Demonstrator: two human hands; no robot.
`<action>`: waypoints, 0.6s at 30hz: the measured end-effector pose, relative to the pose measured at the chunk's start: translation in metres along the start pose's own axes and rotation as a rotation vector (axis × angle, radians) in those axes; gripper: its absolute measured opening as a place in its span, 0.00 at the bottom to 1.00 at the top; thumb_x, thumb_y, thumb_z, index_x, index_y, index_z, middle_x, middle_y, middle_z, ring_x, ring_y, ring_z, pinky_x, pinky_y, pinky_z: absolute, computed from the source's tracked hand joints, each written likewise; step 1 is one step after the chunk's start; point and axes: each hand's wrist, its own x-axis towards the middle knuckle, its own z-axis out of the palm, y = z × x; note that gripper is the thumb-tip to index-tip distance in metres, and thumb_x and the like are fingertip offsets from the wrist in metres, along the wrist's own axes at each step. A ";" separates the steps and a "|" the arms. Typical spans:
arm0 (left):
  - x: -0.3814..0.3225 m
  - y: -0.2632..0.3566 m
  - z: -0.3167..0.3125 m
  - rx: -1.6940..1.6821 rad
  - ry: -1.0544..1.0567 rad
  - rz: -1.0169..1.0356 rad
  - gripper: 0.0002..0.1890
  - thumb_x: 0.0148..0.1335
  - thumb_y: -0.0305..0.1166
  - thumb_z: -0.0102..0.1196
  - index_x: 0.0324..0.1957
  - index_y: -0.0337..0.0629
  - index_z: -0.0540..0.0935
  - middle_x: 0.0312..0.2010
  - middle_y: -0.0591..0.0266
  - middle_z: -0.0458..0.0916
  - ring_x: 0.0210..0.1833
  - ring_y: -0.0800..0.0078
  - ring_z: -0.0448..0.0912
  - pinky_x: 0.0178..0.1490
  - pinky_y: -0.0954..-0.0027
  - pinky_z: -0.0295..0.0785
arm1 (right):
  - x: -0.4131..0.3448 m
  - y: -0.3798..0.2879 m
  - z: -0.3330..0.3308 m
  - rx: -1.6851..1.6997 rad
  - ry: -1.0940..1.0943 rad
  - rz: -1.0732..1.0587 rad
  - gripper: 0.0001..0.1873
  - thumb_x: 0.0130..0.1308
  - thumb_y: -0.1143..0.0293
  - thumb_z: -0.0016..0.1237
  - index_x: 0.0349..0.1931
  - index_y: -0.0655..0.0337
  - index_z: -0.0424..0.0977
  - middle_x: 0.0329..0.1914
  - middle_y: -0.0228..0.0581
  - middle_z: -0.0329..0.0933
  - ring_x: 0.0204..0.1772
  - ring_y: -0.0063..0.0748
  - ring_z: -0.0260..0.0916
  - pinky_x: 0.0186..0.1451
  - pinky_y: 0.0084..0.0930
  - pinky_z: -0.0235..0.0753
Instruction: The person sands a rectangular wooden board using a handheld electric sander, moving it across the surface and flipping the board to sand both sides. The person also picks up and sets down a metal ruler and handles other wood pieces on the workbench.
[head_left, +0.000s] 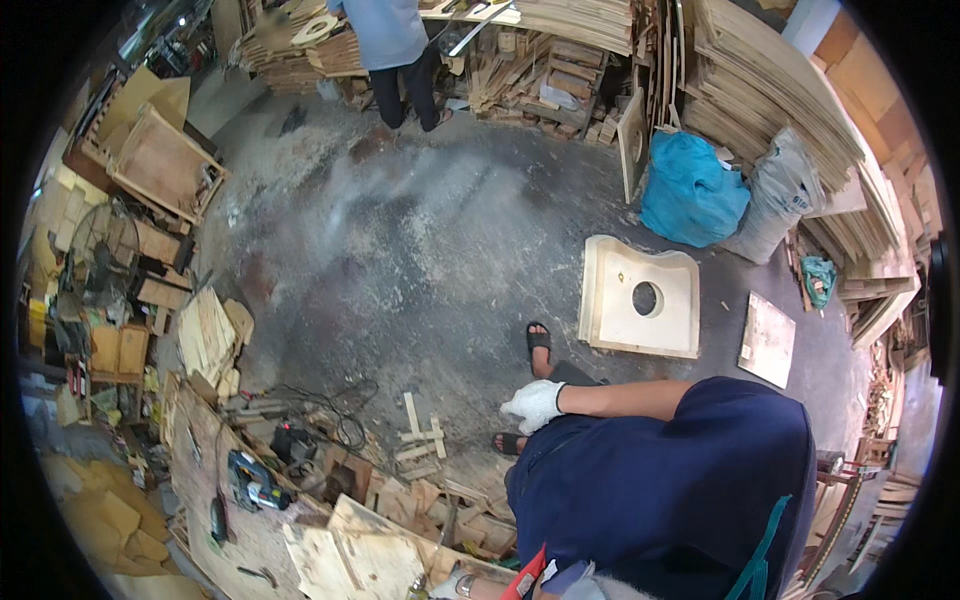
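Observation:
My right hand (535, 406), in a white knit glove, hangs beside my dark blue shirt above the floor. Nothing shows in it; its fingers look loosely curled, though their exact pose is unclear. At the bottom edge, my left hand (450, 583) is partly cut off, with a watch-like band at the wrist. It is by the workbench (191, 536), near a small metallic object (418, 585); whether it grips this I cannot tell. On the bench are pale wooden boards (360, 555), a blue jigsaw (253, 480) and a hammer (259, 576).
Curved plywood panels with a round hole (611, 330) lie on the floor, near a flat board (766, 339). Blue (694, 191) and grey (780, 199) sacks stand by stacked plywood (772, 82). Cables (352, 420) and wood strips (424, 435) lie beside the bench. Another person (386, 37) stands far back.

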 end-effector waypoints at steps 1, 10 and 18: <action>-0.009 0.007 0.013 0.010 0.014 0.026 0.23 0.74 0.56 0.50 0.48 0.45 0.75 0.42 0.58 0.77 0.44 0.66 0.73 0.49 0.61 0.70 | 0.003 0.012 -0.014 0.006 0.033 -0.004 0.30 0.54 0.61 0.59 0.58 0.61 0.77 0.39 0.58 0.85 0.46 0.63 0.83 0.47 0.55 0.79; -0.113 0.084 0.168 -0.110 -0.094 0.379 0.24 0.74 0.52 0.53 0.56 0.41 0.77 0.51 0.53 0.79 0.53 0.61 0.77 0.57 0.56 0.74 | -0.015 0.123 -0.145 0.012 0.267 0.100 0.30 0.53 0.60 0.58 0.58 0.62 0.76 0.37 0.58 0.85 0.44 0.62 0.84 0.46 0.56 0.80; -0.399 0.237 0.294 -0.356 -0.857 0.290 0.22 0.78 0.43 0.44 0.67 0.45 0.71 0.68 0.52 0.72 0.65 0.59 0.73 0.64 0.55 0.68 | -0.045 0.214 -0.205 0.204 0.419 0.217 0.30 0.61 0.53 0.55 0.59 0.62 0.73 0.43 0.61 0.84 0.48 0.65 0.82 0.50 0.56 0.79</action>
